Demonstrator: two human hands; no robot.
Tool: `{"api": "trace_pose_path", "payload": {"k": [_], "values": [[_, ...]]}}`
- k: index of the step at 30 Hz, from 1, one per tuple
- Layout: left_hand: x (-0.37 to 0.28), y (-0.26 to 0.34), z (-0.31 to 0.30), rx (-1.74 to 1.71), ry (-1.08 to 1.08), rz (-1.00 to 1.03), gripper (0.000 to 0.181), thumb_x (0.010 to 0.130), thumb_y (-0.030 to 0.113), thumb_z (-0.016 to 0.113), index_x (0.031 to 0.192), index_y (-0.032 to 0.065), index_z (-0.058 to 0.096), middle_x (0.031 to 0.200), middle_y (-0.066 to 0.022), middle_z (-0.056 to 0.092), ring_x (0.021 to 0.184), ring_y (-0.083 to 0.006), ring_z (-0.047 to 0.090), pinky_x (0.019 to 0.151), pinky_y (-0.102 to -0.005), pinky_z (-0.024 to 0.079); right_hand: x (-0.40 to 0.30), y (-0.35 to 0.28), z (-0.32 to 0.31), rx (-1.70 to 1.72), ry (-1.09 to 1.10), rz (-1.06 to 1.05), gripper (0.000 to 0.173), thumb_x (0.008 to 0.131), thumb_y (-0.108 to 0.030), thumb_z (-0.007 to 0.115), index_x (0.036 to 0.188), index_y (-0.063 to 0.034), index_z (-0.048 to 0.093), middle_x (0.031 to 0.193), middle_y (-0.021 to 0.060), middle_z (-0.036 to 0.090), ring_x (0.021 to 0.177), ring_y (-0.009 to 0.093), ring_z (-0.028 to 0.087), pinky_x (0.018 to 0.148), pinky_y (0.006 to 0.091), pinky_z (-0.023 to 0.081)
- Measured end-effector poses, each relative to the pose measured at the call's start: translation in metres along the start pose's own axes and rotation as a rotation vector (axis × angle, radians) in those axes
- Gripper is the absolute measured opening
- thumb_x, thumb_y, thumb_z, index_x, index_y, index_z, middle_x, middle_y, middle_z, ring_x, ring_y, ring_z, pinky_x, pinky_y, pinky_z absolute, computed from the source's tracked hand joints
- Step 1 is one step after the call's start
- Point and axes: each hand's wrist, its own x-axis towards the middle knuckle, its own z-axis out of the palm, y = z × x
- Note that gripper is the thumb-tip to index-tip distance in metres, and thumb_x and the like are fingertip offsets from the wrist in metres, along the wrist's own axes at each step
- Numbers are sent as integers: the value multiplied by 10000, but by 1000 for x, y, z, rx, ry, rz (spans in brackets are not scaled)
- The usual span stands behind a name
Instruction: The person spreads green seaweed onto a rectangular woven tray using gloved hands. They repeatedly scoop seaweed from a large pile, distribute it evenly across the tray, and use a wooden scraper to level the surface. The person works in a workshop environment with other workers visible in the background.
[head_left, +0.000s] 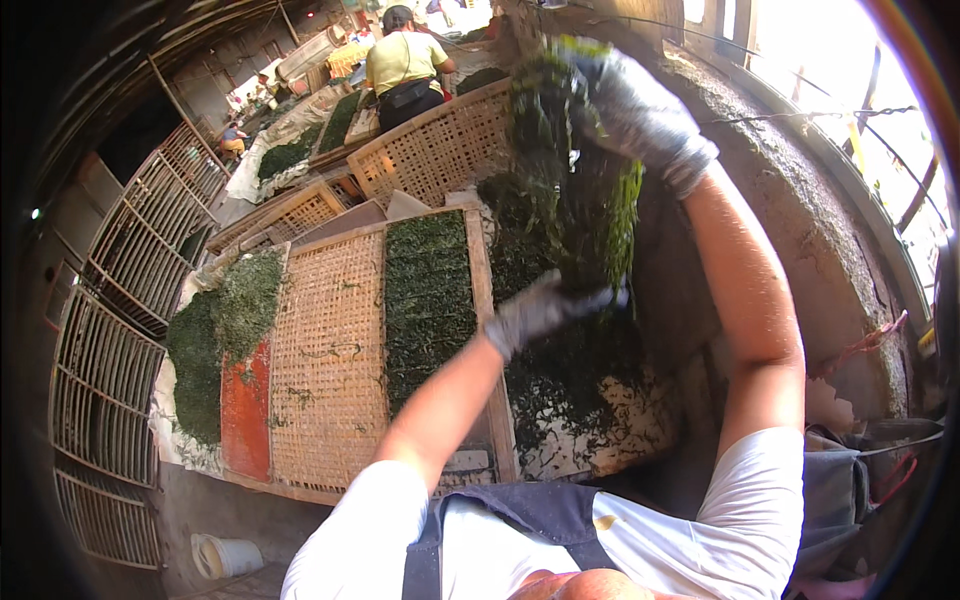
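High at the right, my right hand (637, 105) in a grey-white work glove grips a long hanging bunch of dark green strands (555, 142), which look like seaweed. Below it, my gloved left hand (536, 311) is blurred, thumb and fingers spread, close to the bunch's lower end; contact is unclear. Under both hands lies a loose dark green heap (570, 375) on a pale sheet. To its left, a wooden-framed woven bamboo screen (330, 345) carries a strip of packed green strands (427, 292) along its right side.
A red board (247, 409) and more green heaps (195, 367) lie left of the screen. Slatted racks (112, 382) line the left side, with a white bucket (225, 555) below. Ahead, a person (405, 67) works beyond an upright woven screen (435, 142). A rough wall (795, 210) runs along the right.
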Motion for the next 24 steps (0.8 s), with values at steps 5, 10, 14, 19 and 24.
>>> {"api": "trace_pose_path", "payload": {"k": [5,10,14,19,24], "values": [[-74,-23,97,-885,426,-800,371,1056,336,612,1274,37,636,1096,-105,728,985,-202,701,894,-352,594,-97,80,86,167,-582,272,415,923,-191,651,1321,-75,670,1286,152,713,1239,356,648,1101,431,503],[-42,-33,51,-1385,710,-894,214,1044,269,594,1011,91,709,857,-66,713,736,-200,659,681,-377,568,-129,-62,124,322,177,420,412,979,-203,648,1342,-8,649,1348,202,668,1284,393,611,1099,452,474],[7,-16,23,-1235,779,-538,244,1048,283,615,911,103,706,772,-29,685,603,-148,593,565,-297,501,-198,-139,216,437,504,537,549,986,-181,680,1480,12,537,1525,217,549,1409,320,537,1168,416,424],[34,51,21,-792,796,-641,336,1070,364,605,880,101,691,675,9,640,484,-75,505,430,-228,402,-225,-135,240,660,396,636,530,915,-220,769,1370,1,607,1396,176,625,1299,313,581,1106,419,457],[69,78,13,-855,685,-586,280,1064,325,579,895,125,678,718,-12,702,492,-79,550,427,-261,444,-260,-47,272,340,13,722,733,899,-262,803,1495,8,472,1464,191,576,1358,295,541,1177,421,390]]}}
